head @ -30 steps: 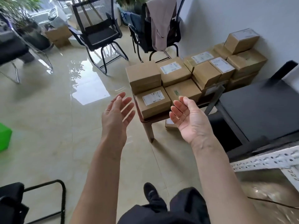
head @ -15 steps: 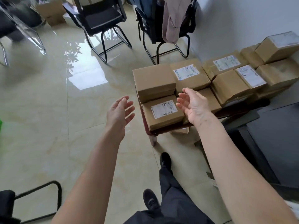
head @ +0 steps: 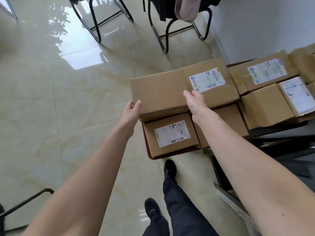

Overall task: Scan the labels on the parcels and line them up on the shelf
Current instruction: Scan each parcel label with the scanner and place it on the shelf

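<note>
A plain brown parcel (head: 158, 92) with no label on top lies on a stack at the left end of a low dark-red bench (head: 148, 150). My left hand (head: 132, 110) grips its near left corner, thumb on top. My right hand (head: 194, 101) holds its near right edge, fingers between it and a labelled parcel (head: 214, 92) beside it. Below and in front sits a smaller parcel (head: 170, 135) with a white label facing up. More labelled parcels (head: 262, 74) are piled to the right.
Two black cantilever chairs (head: 95, 19) stand on the glossy tiled floor behind the bench; the right chair (head: 170, 31) carries a pink garment. A white wall runs along the right. A perforated metal shelf rail (head: 233, 206) and dark shelving lie near right. My legs and shoes are below.
I stepped closer to the bench. Both hands, open in the air before, reached forward and closed on the two near sides of the plain top parcel.
</note>
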